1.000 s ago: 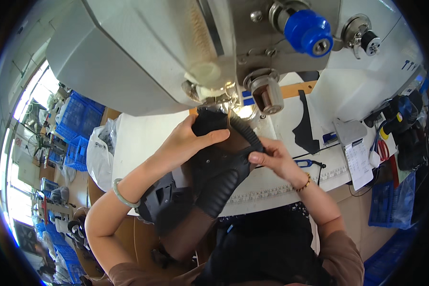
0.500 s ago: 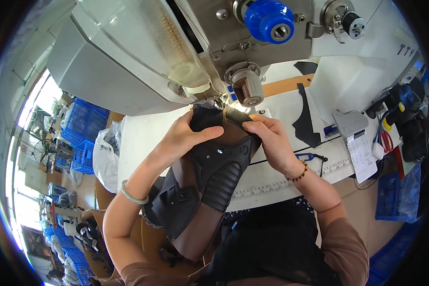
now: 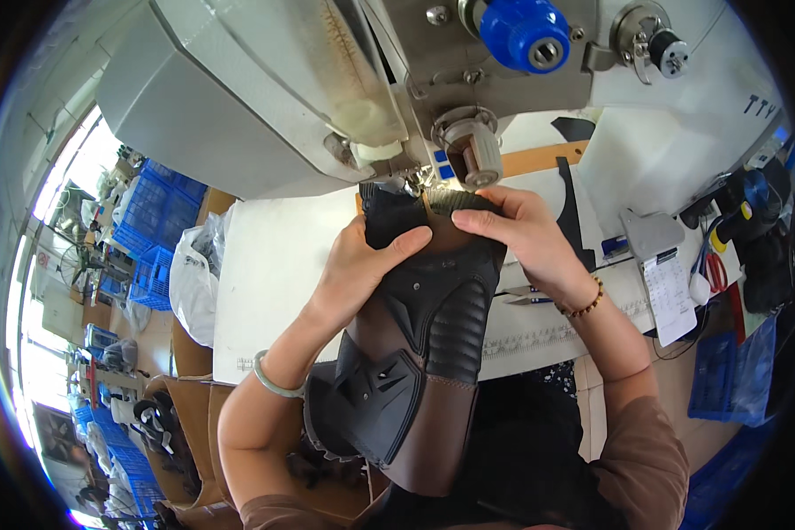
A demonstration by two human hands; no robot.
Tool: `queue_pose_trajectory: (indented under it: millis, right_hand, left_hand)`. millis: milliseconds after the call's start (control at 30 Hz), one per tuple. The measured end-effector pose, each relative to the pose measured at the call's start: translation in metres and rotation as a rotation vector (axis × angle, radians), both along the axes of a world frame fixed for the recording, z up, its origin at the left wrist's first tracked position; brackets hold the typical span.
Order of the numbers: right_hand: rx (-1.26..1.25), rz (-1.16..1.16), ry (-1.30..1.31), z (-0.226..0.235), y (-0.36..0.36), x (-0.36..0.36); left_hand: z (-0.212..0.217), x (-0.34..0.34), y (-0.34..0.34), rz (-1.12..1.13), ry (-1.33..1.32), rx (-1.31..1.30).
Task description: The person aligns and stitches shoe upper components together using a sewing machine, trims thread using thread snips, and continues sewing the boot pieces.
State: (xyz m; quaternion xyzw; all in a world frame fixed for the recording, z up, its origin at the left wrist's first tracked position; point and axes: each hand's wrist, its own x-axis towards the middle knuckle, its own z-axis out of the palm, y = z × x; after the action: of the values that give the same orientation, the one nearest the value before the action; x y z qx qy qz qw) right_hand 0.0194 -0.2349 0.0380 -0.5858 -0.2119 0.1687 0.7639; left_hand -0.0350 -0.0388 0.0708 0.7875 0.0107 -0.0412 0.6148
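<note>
A brown and black leather boot upper point(image 3: 455, 331) with a ribbed panel hangs from the worktable's front edge toward my lap. Its top end lies under the sewing machine's needle area point(image 3: 415, 181), where a pleated strip point(image 3: 455, 203) shows. My left hand point(image 3: 358, 265) grips the upper's left side, thumb lying on top and the other fingers hidden beneath. On the right, my right hand point(image 3: 526, 231) pinches the edge beside the pleated strip, just below a thread spool point(image 3: 477, 161). Small snips point(image 3: 528, 299) lie partly hidden near my right wrist.
The white machine head point(image 3: 230, 88) and a blue knob point(image 3: 526, 37) overhang the work. A black cut piece point(image 3: 571, 208), a paper pad point(image 3: 669, 296) and red-handled scissors point(image 3: 714, 274) lie to the right. Leftward are a plastic bag point(image 3: 194, 287), blue crates point(image 3: 161, 205) and a cardboard box point(image 3: 194, 353).
The boot upper has swung to the right and hangs straighter, its lower end shifted right. Both hands have moved a little rightward with it, still holding on. The whole view has shifted slightly.
</note>
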Motion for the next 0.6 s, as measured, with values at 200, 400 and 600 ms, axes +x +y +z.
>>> queue_pose_trajectory:
  millis: [200, 400, 600]
  right_hand:
    - [-0.027, -0.056, -0.03, -0.003, 0.002, -0.002]
    - [-0.007, -0.066, 0.013, 0.003, 0.003, -0.001]
    - [-0.056, 0.181, 0.21, -0.009, -0.012, 0.016]
  left_hand:
    - [0.001, -0.002, -0.005, 0.043, 0.016, -0.046]
    - [0.001, 0.001, -0.006, 0.056, 0.0, -0.087]
    - [0.005, 0.005, 0.001, 0.04, 0.04, 0.009]
